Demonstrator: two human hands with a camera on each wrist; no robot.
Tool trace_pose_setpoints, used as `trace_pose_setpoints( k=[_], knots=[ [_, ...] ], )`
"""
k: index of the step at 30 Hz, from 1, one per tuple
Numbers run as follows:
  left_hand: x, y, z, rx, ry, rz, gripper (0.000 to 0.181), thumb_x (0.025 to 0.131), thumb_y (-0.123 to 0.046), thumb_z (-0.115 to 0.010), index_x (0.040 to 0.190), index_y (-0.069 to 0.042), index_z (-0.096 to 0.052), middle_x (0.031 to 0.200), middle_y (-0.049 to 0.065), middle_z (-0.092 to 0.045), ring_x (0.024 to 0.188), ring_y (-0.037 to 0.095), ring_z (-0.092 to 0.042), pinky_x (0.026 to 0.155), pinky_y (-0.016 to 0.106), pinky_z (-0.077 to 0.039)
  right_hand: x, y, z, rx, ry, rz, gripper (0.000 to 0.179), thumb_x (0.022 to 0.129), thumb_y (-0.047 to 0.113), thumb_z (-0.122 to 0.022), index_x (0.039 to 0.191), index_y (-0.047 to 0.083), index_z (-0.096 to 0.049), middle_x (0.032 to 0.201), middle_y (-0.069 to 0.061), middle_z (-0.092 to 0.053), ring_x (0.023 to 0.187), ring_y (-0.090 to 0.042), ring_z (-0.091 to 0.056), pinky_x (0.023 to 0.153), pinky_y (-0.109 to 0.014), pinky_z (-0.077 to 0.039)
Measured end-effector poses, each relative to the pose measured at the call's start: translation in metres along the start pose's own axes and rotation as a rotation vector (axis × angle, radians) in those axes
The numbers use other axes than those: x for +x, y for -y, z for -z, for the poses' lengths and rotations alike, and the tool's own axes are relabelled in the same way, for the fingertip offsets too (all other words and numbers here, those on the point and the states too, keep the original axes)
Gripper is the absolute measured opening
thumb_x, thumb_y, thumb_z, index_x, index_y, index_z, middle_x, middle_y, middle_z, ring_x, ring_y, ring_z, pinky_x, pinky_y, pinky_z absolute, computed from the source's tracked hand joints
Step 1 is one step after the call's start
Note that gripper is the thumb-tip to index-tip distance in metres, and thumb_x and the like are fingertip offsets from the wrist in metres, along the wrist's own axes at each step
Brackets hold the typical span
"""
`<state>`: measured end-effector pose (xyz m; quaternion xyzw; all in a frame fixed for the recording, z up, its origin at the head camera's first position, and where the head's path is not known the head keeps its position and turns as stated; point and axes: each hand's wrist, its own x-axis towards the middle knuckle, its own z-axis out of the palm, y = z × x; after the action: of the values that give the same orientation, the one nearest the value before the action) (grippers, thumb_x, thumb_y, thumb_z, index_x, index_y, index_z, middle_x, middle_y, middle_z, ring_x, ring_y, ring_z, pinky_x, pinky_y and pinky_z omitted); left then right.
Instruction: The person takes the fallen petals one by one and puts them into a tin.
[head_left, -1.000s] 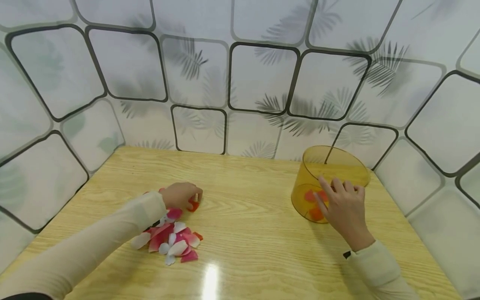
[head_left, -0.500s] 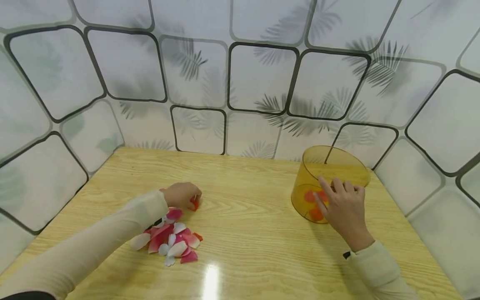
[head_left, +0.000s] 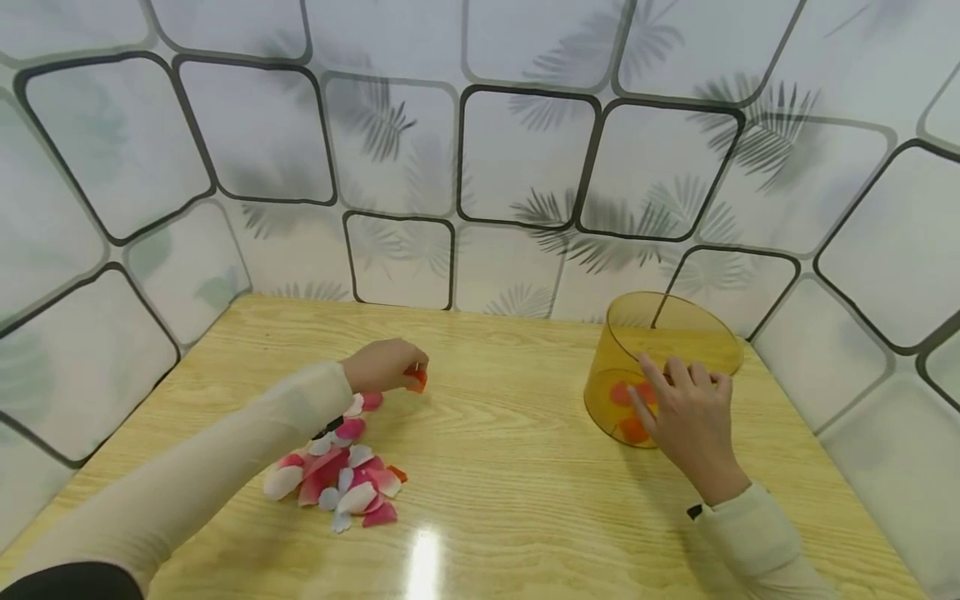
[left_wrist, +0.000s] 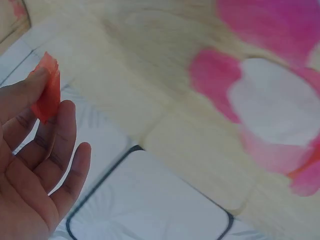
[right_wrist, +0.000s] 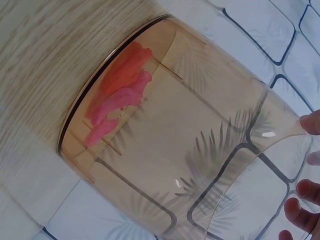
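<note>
Between thumb and fingertips my left hand (head_left: 384,364) pinches a red-orange petal (left_wrist: 47,95), raised over the table left of centre. Beneath and nearer lies a loose pile of pink and white petals (head_left: 356,492), partly hidden by the left sleeve. On the right stands a see-through amber container (head_left: 603,387), wide-mouthed and round. My right hand (head_left: 688,417) is at its near rim, thumb on the outer wall and fingers bent over the edge. Red and pink petals (right_wrist: 122,75) lie on the container's bottom.
The wooden table (head_left: 495,467) runs back to a patterned wall covering (head_left: 397,258) with leaf prints, which also encloses both sides. An orange petal (head_left: 397,473) lies at the pile's right edge.
My left hand has picked the red-orange petal off the table and moved up and to the right with it, uncovering more pink and white petals. My right hand and the container have stayed put.
</note>
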<state>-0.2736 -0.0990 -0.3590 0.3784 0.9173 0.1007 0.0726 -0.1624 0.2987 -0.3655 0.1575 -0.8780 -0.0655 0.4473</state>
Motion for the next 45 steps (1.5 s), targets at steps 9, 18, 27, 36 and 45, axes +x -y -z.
trace_pose_setpoints(
  k=[9,18,27,36,45],
  knots=[
    [0.026,-0.033,0.013,0.034,-0.026,-0.072,0.009,0.084,-0.02,-0.07,0.078,-0.016,-0.064,0.076,-0.005,-0.063,0.066,0.008,-0.052,0.063,0.024,-0.045,0.002,0.004,0.001,0.006,-0.069,-0.004,0.056,0.098,0.053,-0.03,0.1,0.006,-0.059,0.073,-0.016,-0.051,0.062,-0.037,-0.046,0.057,-0.049,-0.031],
    [0.036,-0.047,0.014,0.047,-0.028,-0.096,0.01,0.085,-0.022,-0.069,0.078,-0.017,-0.063,0.076,-0.005,-0.063,0.066,0.008,-0.051,0.062,0.025,-0.044,0.009,-0.001,0.01,-0.032,0.052,0.002,0.069,0.096,0.06,-0.018,0.098,0.004,-0.058,0.073,-0.019,-0.056,0.058,-0.038,-0.051,0.051,-0.046,-0.034],
    [0.036,-0.05,0.015,0.05,-0.031,-0.089,0.009,0.085,-0.021,-0.069,0.08,-0.016,-0.063,0.077,-0.004,-0.063,0.066,0.009,-0.053,0.062,0.025,-0.045,0.01,-0.004,0.015,-0.054,0.14,0.017,0.056,0.069,0.048,-0.069,0.105,0.007,-0.057,0.077,-0.019,-0.054,0.06,-0.037,-0.05,0.05,-0.045,-0.034],
    [0.069,-0.081,0.032,0.042,-0.107,-0.131,0.01,0.087,-0.023,-0.067,0.089,-0.014,-0.066,0.086,-0.001,-0.068,0.074,0.012,-0.06,0.067,0.028,-0.049,0.007,-0.001,0.012,-0.038,0.106,-0.019,0.058,0.083,0.059,-0.043,0.102,0.007,-0.056,0.077,-0.019,-0.048,0.064,-0.039,-0.048,0.054,-0.048,-0.032],
    [0.118,-0.149,0.068,-0.013,-0.197,-0.152,0.015,0.091,-0.027,-0.062,0.097,-0.014,-0.066,0.093,0.0,-0.068,0.08,0.013,-0.06,0.071,0.027,-0.048,0.007,-0.001,0.014,0.008,0.126,-0.027,0.059,0.085,0.06,-0.043,0.104,0.006,-0.058,0.076,-0.017,-0.046,0.064,-0.037,-0.046,0.056,-0.047,-0.031]
  ],
)
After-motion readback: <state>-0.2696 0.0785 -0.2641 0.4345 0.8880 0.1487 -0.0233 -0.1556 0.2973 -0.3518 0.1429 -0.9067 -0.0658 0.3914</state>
